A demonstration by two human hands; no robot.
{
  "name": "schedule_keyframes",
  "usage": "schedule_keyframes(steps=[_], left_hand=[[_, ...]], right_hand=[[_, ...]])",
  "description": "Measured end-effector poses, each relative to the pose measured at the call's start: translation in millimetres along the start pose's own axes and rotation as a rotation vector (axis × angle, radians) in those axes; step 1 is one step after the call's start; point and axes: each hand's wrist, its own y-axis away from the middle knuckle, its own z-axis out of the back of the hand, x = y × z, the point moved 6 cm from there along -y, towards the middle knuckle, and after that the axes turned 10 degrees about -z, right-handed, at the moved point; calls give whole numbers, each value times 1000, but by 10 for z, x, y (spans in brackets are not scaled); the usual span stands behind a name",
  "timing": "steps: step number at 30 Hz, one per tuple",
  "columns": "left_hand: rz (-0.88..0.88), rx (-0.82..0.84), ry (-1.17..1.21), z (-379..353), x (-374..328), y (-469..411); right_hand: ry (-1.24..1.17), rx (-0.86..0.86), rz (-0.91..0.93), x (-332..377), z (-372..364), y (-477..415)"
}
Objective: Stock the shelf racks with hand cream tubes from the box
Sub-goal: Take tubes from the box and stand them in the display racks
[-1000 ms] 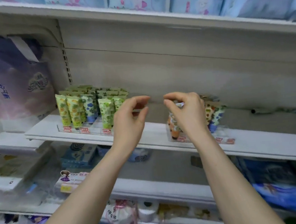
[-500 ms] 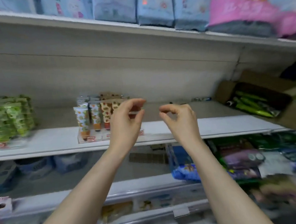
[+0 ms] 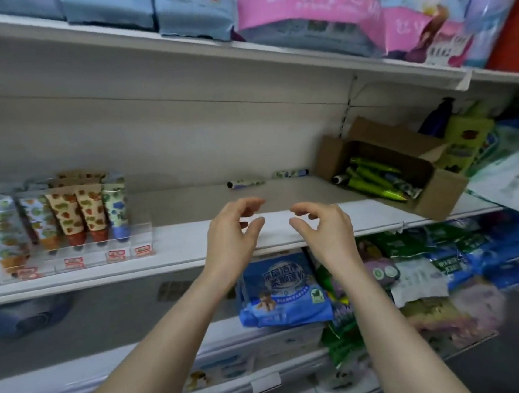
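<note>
- The left hand point(image 3: 233, 233) and the right hand point(image 3: 324, 228) are being held side by side, slightly apart, before the middle of the shelf's point(image 3: 178, 251) front edge. The fingers of both are being held loosely curled, and nothing is being gripped.
- The cardboard box point(image 3: 441, 191) is being carried at the right end of the shelf, flaps open, reaching the front edge. Green hand cream tubes point(image 3: 374, 179) are lying inside.
- Patterned tubes point(image 3: 91, 209) are being displayed cap-down in a clear rack point(image 3: 142, 239) by the front edge, at the left.
- A loose tube point(image 3: 246, 183) and a second loose tube point(image 3: 291, 173) are lying along the back edge, between rack and box.
</note>
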Motion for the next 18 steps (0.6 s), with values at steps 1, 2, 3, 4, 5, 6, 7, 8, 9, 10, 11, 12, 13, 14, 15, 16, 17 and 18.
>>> schedule_keyframes(steps=[1,2,3,4,5,6,7,8,9,10,11,12,13,14,15,16,17,18], left_hand=[[-1,10,-8,-66,43,-60],[-3,15,-13,-121,90,-121],[-12,20,-19,-177,136,-190],[-20,26,-24,-239,193,-264],[-28,35,-30,-303,250,-350],[-34,46,-39,-364,317,-447],[-41,56,-53,-416,375,-546],[-45,62,-70,-463,442,-648],[-40,68,-87,-512,508,-762],[-30,69,-96,-549,567,-864],[-21,70,-92,-587,615,-964],[-18,70,-77,-619,646,-1042],[-24,70,-67,-654,680,-1123],[-33,74,-65,-687,714,-1181],[-46,85,-78,-717,741,-1250],[-51,102,-98,-752,785,-1322],[-52,120,-125,-782,830,-1383],[-52,137,-150,-796,857,-1430]], right_hand=[[5,-1,-11,-64,-17,-71],[11,-1,-19,-123,-38,-138],[14,1,-28,-181,-66,-218],[18,1,-35,-240,-94,-303],[21,1,-45,-285,-119,-401],[22,-2,-52,-322,-144,-502],[27,0,-53,-348,-170,-593],[38,0,-47,-368,-200,-683],[50,0,-43,-384,-226,-782],[55,-4,-40,-396,-246,-875],[51,-6,-44,-414,-266,-978],[41,-5,-52,-434,-284,-1064],[25,-4,-66,-453,-307,-1157],[3,0,-77,-470,-325,-1223],[-26,3,-88,-487,-345,-1295],[-51,6,-100,-513,-377,-1371],[-63,13,-112,-542,-414,-1438],[-65,17,-118,-558,-431,-1487]])
